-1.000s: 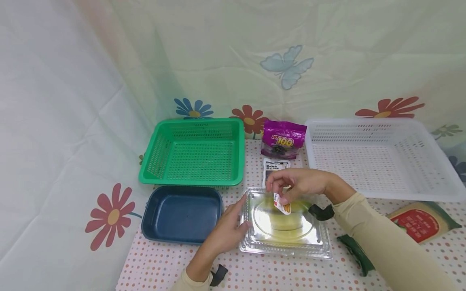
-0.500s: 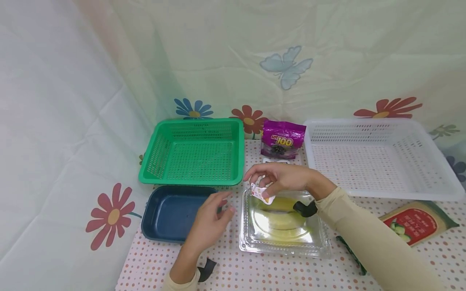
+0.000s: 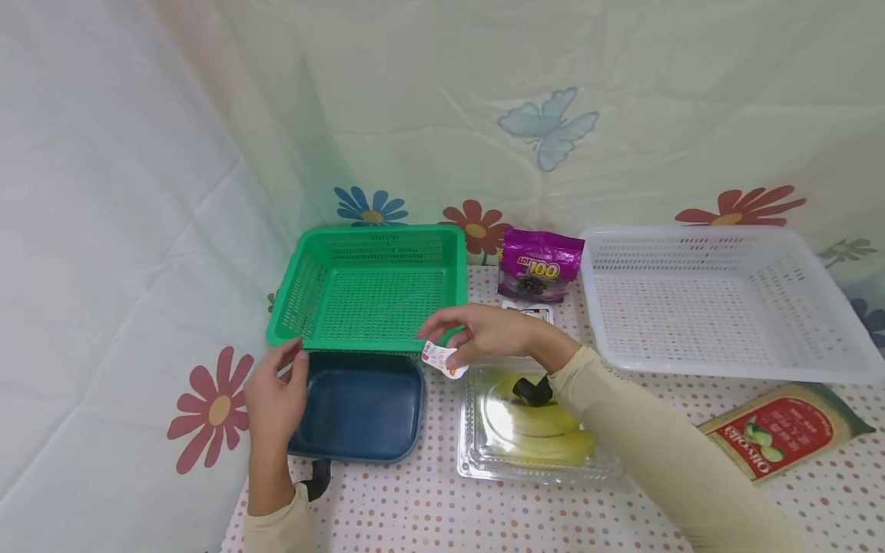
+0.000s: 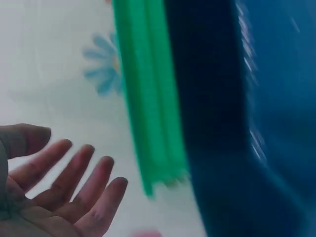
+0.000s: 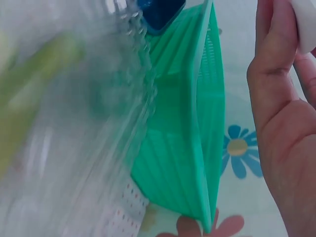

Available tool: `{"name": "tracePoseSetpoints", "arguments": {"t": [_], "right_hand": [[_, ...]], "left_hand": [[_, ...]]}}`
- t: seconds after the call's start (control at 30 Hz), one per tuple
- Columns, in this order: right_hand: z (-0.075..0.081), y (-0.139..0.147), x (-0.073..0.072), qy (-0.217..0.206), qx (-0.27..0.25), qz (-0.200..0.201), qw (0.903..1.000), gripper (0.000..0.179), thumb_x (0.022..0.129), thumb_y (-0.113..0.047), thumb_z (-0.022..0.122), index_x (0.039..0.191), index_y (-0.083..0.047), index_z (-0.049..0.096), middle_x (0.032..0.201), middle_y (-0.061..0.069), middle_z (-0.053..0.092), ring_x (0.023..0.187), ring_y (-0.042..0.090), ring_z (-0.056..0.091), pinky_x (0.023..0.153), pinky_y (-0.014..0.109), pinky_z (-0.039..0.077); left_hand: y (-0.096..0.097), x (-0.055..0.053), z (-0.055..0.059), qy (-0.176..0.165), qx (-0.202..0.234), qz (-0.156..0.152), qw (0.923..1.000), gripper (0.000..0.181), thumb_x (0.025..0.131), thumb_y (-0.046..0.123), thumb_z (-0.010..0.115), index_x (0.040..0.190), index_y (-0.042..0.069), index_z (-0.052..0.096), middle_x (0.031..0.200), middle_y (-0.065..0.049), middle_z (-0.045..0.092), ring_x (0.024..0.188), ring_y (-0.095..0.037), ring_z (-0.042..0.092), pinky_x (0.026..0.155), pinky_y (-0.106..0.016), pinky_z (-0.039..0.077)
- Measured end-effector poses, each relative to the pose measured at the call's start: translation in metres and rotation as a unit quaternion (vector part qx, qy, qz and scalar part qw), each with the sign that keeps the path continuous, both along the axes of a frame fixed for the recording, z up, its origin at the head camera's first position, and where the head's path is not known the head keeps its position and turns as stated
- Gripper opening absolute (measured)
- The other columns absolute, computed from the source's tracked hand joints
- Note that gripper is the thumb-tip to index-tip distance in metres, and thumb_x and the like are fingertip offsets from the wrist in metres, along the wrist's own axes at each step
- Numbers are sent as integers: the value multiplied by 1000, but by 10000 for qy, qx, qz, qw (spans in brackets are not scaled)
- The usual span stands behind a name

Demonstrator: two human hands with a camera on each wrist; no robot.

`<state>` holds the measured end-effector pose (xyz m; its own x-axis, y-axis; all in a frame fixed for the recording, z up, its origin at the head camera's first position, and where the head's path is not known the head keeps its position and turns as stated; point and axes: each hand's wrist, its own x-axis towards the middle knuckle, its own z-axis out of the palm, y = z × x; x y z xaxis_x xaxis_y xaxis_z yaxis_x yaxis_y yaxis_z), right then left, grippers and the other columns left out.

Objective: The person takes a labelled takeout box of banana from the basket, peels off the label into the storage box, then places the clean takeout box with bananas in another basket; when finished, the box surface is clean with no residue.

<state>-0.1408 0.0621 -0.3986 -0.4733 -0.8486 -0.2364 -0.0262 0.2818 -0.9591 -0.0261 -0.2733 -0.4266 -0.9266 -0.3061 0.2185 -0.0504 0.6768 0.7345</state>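
Note:
My right hand [image 3: 487, 336] pinches a small white printed packet [image 3: 442, 359] with red and orange marks. It holds the packet between the green basket [image 3: 366, 346] and a clear plastic box [image 3: 477, 461] with bananas [image 3: 546, 434] inside. In the right wrist view only a white piece of the packet [image 5: 307, 24] shows by the fingers. My left hand [image 3: 275, 395] is over the left end of the dark blue tray [image 3: 359, 415]. Its fingers are spread and hold nothing in the left wrist view, where the hand [image 4: 69, 197] is beside the green basket [image 4: 153, 98].
A purple candy bag [image 3: 539, 265] stands at the back. A flat white-edged pack [image 3: 532, 309] lies before it, partly hidden by my right hand. At right are a white basket [image 3: 691, 307] and a red-and-beige pouch [image 3: 781, 430]. Dotted cloth [image 3: 415, 507] covers the table.
My right hand has carried the small packet leftward from above the clear box. My left hand has let go of the box's left edge and moved left across the blue tray.

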Motion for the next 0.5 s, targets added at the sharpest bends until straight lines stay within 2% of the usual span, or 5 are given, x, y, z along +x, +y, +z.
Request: {"name": "tracePoseSetpoints", "arguments": {"t": [0.1,0.23,0.27,0.4,0.5], "right_hand": [[-2,-15,-1,-160,-109,19,9998,52,90,1,73,139,-8,57,141,13,59,117,26,67,94,37,59],[-5,-36,-1,-291,-237,-55,9993,43,88,10,66,129,-3,59,131,17,61,105,26,72,87,39,61],[-5,-41,-1,-270,-268,-85,9992,40,88,10,65,126,-2,60,125,18,62,100,26,73,85,39,62],[-9,-60,0,158,-255,-259,9992,26,90,4,68,114,-4,62,104,11,62,86,22,72,81,38,62],[-13,-73,1,329,-259,-341,9985,20,91,0,71,107,-6,61,95,7,59,79,21,69,79,42,60]], "left_hand": [[-25,1,-9,-101,119,420,9990,35,104,23,59,133,4,66,126,-17,70,120,-33,67,98,-33,54],[-52,2,-26,-817,879,471,9917,40,106,32,55,138,9,63,133,-14,67,122,-28,64,95,-12,49],[-57,2,-30,-1054,1098,435,9874,43,106,35,54,141,11,61,136,-13,65,124,-26,62,97,-12,47],[-76,2,-50,-1831,1891,207,9645,52,106,44,50,150,17,52,148,-11,57,133,-24,54,114,-38,46],[-87,1,-62,-2104,2301,32,9502,54,105,46,51,153,21,48,154,-9,52,137,-23,50,113,-34,47]]}}
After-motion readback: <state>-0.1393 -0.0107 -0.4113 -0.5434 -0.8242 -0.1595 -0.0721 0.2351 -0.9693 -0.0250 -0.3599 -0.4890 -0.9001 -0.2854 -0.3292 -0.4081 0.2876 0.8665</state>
